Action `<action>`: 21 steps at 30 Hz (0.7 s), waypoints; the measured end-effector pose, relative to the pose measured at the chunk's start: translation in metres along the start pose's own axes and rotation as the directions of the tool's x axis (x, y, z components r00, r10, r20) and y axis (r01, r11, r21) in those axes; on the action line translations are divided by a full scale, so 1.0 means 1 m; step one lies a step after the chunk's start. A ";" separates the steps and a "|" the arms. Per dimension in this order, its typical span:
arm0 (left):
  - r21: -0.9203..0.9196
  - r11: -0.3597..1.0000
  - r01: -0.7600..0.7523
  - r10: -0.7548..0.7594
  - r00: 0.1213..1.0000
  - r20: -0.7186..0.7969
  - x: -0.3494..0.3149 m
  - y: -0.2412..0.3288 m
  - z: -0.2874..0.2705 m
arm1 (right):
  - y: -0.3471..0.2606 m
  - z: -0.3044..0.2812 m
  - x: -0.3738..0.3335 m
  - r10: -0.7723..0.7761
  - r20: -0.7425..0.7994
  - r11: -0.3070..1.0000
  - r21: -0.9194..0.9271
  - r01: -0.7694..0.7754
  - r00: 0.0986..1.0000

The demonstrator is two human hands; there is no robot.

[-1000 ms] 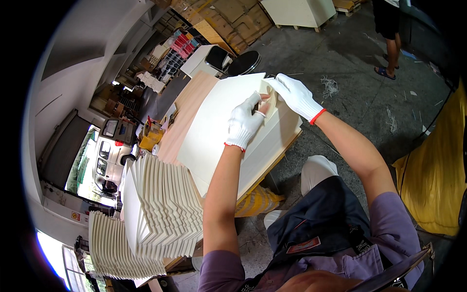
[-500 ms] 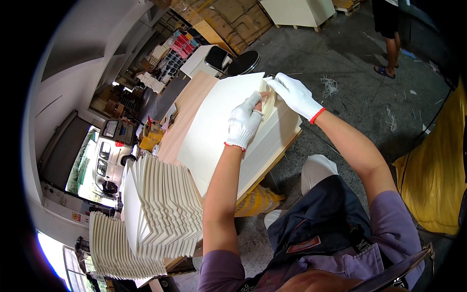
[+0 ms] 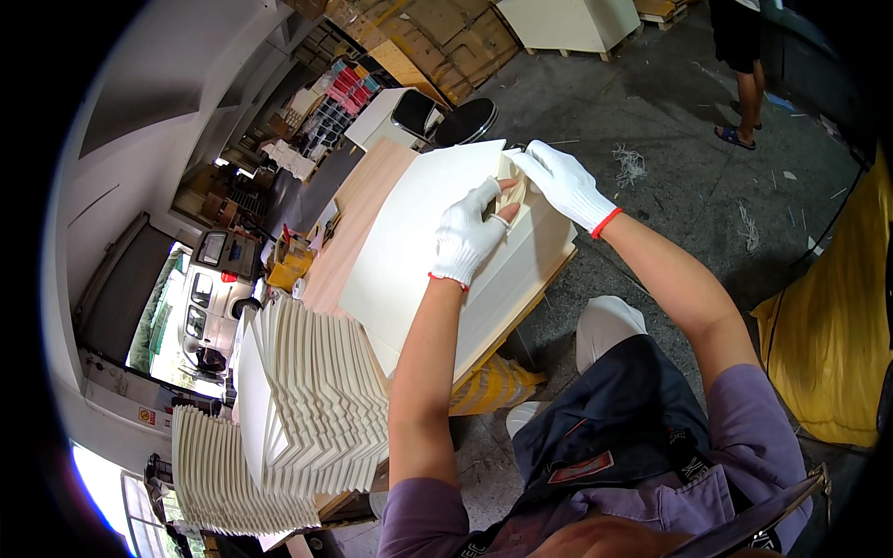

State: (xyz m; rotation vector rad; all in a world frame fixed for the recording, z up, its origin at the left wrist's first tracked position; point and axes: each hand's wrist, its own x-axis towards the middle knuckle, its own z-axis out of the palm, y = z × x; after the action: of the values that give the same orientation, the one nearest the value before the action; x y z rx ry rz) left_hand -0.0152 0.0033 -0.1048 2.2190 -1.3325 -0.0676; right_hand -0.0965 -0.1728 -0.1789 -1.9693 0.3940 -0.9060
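A large cream sheet (image 3: 414, 219) of paper or thin card lies on the work table, its right edge folded or lifted over a small bundle of cream layers. My left hand (image 3: 468, 237), in a white knit glove with bare thumb and fingertip, rests on this sheet by that edge. Its thumb and forefinger stand apart beside the layers. My right hand (image 3: 561, 181), gloved in white with a red cuff, has its fingers closed at the far corner of the layers; the fingertips are partly hidden. More cream board (image 3: 502, 298) lies under the sheet along the near side.
Tall piles of folded cream sheets (image 3: 316, 391) stand at the left by the table. Bare wood tabletop (image 3: 358, 223) shows beyond, with a yellow container (image 3: 290, 260). A black stool (image 3: 467, 121) stands behind. A yellow sack (image 3: 823, 316) is at right; a person (image 3: 744, 84) stands far right.
My left thumb and forefinger have spread apart at the edge, showing more of the cream layers between them. My right hand stays almost in place at the corner.
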 end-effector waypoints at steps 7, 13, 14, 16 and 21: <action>0.210 0.965 -0.159 0.183 0.978 -0.102 -0.012 -0.001 0.007 | -0.009 -0.030 -0.005 0.044 -0.021 0.989 -0.137 -0.046 0.999; 0.332 0.933 -0.140 0.191 0.973 -0.128 -0.011 -0.002 0.008 | -0.011 -0.038 -0.009 -0.003 0.247 0.844 -0.519 0.135 0.969; 0.323 0.941 -0.103 0.142 0.985 -0.100 -0.009 0.001 0.009 | -0.001 -0.040 -0.007 -0.094 0.231 0.812 -0.545 0.209 0.968; 0.339 0.936 -0.096 0.138 0.985 -0.104 0.002 -0.006 0.010 | -0.003 -0.040 -0.004 -0.242 0.234 0.735 -0.589 0.335 0.942; 0.401 0.916 -0.005 0.042 0.996 -0.083 0.022 -0.014 0.013 | -0.015 -0.036 0.006 -0.431 0.243 0.651 -0.583 0.486 0.869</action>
State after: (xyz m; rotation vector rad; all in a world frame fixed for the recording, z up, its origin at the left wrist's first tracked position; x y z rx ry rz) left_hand 0.0027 -0.0154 -0.1176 2.5041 -1.4216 0.3421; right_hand -0.1198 -0.1898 -0.1521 -2.8144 0.1415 -1.0938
